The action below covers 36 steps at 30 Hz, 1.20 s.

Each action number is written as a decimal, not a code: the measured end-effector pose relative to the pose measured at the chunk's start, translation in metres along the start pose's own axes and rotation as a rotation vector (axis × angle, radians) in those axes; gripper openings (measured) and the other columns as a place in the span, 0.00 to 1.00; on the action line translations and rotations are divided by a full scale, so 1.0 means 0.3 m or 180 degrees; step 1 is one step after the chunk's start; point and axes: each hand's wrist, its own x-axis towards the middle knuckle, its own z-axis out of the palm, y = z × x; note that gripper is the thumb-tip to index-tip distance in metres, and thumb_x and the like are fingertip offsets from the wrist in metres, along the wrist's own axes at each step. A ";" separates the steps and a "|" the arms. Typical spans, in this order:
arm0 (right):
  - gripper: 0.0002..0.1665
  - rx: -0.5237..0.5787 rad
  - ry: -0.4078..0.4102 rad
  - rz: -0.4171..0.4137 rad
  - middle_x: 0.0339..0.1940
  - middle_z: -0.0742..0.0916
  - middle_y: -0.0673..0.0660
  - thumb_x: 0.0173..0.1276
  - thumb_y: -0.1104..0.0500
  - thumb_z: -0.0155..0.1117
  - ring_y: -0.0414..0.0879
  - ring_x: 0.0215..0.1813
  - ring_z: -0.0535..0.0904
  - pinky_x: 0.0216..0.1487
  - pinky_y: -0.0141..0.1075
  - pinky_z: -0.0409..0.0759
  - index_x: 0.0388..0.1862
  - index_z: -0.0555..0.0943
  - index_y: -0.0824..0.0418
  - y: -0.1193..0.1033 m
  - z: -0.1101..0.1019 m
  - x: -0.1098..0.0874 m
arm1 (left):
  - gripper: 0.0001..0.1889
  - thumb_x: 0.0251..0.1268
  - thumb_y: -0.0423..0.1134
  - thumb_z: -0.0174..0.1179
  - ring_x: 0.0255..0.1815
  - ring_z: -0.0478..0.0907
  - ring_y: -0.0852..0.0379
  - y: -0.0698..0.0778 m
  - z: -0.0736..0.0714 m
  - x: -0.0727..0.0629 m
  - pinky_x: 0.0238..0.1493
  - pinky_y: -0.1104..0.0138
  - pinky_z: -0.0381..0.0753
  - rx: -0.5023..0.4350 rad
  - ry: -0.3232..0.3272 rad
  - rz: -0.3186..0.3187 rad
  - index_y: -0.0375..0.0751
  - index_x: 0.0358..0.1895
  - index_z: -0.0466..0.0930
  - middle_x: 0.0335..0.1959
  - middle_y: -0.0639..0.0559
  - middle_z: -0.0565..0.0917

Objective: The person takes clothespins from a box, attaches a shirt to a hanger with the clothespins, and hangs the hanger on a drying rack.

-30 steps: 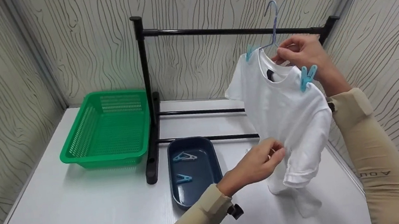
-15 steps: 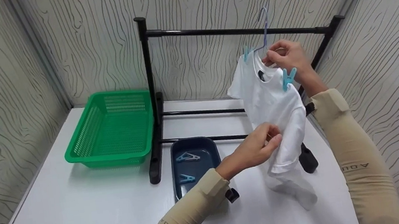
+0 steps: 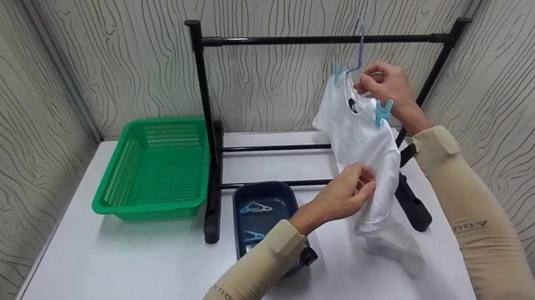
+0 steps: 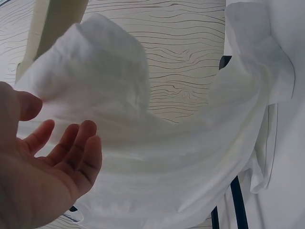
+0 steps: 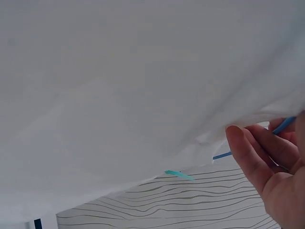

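A small white T-shirt [image 3: 363, 146] hangs on a blue wire hanger [image 3: 361, 51], with a light-blue clothespin [image 3: 384, 112] on one shoulder and another clothespin [image 3: 339, 74] on the other. My right hand [image 3: 388, 87] holds the hanger just below its hook, behind the neckline. The right wrist view shows the blue hanger wire [image 5: 222, 155] running into my fingers under the cloth. The hook overlaps the rack's top rail in the head view. My left hand [image 3: 340, 194] is at the shirt's front; the left wrist view shows its loosely bent fingers [image 4: 86, 157] holding nothing.
A black garment rack [image 3: 285, 41] stands on the white table [image 3: 127, 286]. Left of it is a green basket [image 3: 153, 208]. In front, a dark blue tray [image 3: 278, 199] holds several clothespins [image 3: 255, 207], partly behind my left forearm. Patterned walls [image 3: 134, 44] enclose the table.
The hanger and T-shirt have moved left and lower, bringing the hook down toward the rail. My right hand moved with them; the left rose slightly. The shirt is turned more sideways.
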 end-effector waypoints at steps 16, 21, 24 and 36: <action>0.17 -0.0240 -0.0073 0.0019 0.37 0.90 0.55 0.72 0.51 0.59 0.37 0.36 0.84 0.35 0.24 0.80 0.47 0.79 0.64 0.078 0.032 -0.007 | 0.09 0.76 0.44 0.48 0.45 0.74 0.66 -0.053 -0.042 0.003 0.42 0.79 0.73 0.0219 -0.0187 -0.0252 0.46 0.51 0.71 0.50 0.53 0.77; 0.16 -0.0429 -0.0265 -0.0047 0.37 0.90 0.58 0.72 0.51 0.59 0.38 0.33 0.84 0.32 0.25 0.79 0.46 0.80 0.63 0.074 0.046 -0.004 | 0.09 0.76 0.43 0.48 0.47 0.75 0.65 -0.056 -0.074 0.003 0.43 0.80 0.73 0.0291 -0.0184 -0.0275 0.45 0.51 0.71 0.50 0.53 0.77; 0.15 -0.0536 -0.0402 -0.0122 0.38 0.89 0.61 0.73 0.52 0.59 0.36 0.31 0.83 0.30 0.25 0.79 0.47 0.79 0.64 0.065 0.047 0.000 | 0.09 0.76 0.43 0.48 0.47 0.75 0.65 -0.059 -0.100 0.001 0.43 0.79 0.74 0.0333 -0.0158 -0.0250 0.45 0.51 0.71 0.49 0.53 0.77; 0.23 -0.0845 -0.0356 -0.0164 0.46 0.85 0.65 0.77 0.47 0.51 0.33 0.34 0.78 0.32 0.26 0.79 0.55 0.76 0.64 0.057 -0.061 -0.051 | 0.08 0.77 0.40 0.46 0.43 0.75 0.59 -0.079 -0.307 -0.046 0.44 0.71 0.74 0.0741 -0.0002 -0.0019 0.42 0.48 0.73 0.44 0.50 0.79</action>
